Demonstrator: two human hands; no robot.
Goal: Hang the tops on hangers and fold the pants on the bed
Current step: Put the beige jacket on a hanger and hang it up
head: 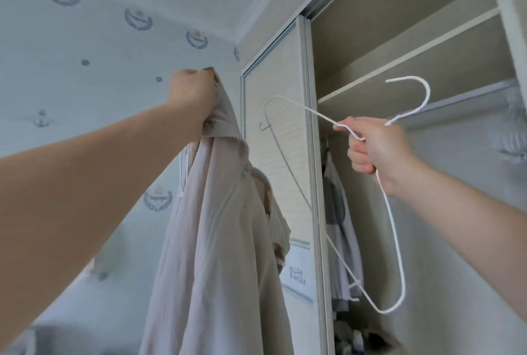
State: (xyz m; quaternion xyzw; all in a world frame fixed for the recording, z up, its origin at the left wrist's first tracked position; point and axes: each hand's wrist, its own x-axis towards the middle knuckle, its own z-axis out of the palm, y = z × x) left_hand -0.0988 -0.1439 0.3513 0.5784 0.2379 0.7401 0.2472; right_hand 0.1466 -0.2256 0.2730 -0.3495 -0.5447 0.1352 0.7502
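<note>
Top (pixel 216 240): a pale, zip-fronted garment held high in the centre-left of the frame. It hangs straight down with its long axis vertical and is not yet on a hanger.
Wardrobe (pixel 399 49): open, filling the right of the frame, with a shelf above a rail (pixel 462 101). Other clothes (pixel 339 212) hang inside it, lower centre.
Hanger (pixel 427 95): white wire, right of centre and free of the rail. It is tilted, with the hook up and to the right, one shoulder tip pointing upper left toward the top and the other low.
Left hand (pixel 192 98): upper centre-left, fingers bunched around the top's uppermost fabric and carrying its whole weight.
Right hand (pixel 376 149): centre-right, fist closed around the hanger wire just below the hook.
Key relation: the top lies to the left of the hanger, apart from it. The hanger's upper-left tip is the part nearest the gripped fabric.
Likely next move: the right hand feeds that tip leftward into the garment's opening while the left hand keeps the fabric up. Where the opening is cannot be told.
</note>
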